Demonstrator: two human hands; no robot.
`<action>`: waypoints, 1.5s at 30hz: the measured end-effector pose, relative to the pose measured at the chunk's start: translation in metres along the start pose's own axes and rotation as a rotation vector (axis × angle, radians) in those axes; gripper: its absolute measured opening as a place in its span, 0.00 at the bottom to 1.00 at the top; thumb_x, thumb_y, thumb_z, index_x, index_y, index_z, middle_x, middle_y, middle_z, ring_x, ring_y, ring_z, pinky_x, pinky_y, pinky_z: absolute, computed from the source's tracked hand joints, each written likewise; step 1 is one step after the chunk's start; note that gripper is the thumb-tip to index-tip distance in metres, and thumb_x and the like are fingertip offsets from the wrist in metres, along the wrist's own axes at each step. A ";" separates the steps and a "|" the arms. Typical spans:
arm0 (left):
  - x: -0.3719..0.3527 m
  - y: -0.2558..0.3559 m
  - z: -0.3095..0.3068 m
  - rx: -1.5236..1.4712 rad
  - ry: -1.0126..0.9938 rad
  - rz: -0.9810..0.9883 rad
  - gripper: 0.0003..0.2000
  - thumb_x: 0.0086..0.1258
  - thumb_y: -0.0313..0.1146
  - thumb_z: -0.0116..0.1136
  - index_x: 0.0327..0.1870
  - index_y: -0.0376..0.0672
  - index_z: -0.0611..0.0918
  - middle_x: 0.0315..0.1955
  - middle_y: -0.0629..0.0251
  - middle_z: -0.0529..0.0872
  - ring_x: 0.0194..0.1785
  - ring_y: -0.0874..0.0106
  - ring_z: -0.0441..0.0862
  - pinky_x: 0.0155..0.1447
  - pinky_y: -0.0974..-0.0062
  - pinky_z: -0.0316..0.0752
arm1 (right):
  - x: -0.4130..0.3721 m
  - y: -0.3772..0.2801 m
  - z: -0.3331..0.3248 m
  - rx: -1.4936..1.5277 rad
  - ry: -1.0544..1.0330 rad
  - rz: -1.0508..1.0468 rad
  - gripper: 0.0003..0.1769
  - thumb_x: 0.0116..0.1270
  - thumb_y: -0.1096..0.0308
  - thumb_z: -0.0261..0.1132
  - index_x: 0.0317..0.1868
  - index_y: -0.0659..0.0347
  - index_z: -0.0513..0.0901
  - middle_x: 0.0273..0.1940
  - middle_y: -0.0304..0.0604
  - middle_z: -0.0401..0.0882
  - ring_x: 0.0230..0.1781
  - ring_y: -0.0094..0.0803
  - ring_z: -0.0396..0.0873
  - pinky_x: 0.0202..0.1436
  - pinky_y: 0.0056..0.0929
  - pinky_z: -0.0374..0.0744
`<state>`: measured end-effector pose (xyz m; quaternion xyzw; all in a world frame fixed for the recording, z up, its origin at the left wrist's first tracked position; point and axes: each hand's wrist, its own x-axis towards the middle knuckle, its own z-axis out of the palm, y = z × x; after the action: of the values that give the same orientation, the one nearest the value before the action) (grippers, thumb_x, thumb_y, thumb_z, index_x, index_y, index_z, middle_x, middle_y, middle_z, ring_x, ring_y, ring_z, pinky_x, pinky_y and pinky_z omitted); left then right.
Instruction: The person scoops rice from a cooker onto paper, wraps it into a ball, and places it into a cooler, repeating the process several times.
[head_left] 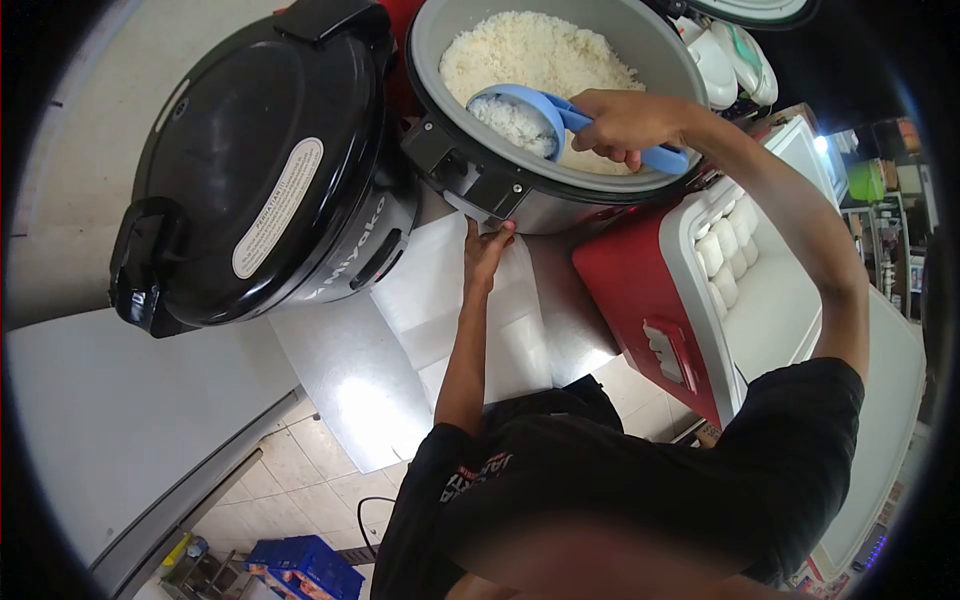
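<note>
We are holding one blue rice scoop [552,112] over the open rice cooker [655,48].
Our right hand [625,125] is clamping its stiff, graspable handle; the loose rice [512,122] is probably light, spillable. Below the cooker's rim, our left hand [487,255] is spreading its fingers, grip unclear. One closed cooker [270,130] is flanking it, one cooler [637,290] opposite.

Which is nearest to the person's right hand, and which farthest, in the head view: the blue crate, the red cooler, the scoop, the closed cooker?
From the right hand:
1. Scoop: in its grip, over the rice.
2. Red cooler: open, on the right.
3. Closed cooker: on the left.
4. Blue crate: low down, behind to the left.
</note>
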<state>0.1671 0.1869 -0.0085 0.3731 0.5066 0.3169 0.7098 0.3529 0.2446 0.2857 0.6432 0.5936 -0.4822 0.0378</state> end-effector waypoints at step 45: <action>-0.194 -0.130 -0.082 1.405 -0.402 0.743 0.23 0.60 0.19 0.47 0.59 0.39 0.74 0.63 0.60 0.72 0.72 0.63 0.60 0.74 0.57 0.55 | 0.002 0.109 0.350 1.679 -0.116 -0.094 0.10 0.75 0.60 0.49 0.52 0.50 0.67 0.24 0.33 0.62 0.18 0.16 0.59 0.17 0.16 0.59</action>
<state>0.0425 -0.0244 -0.0423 0.9238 0.2935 0.0673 0.2364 0.2383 -0.0027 0.0410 0.4064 0.0614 -0.7969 -0.4427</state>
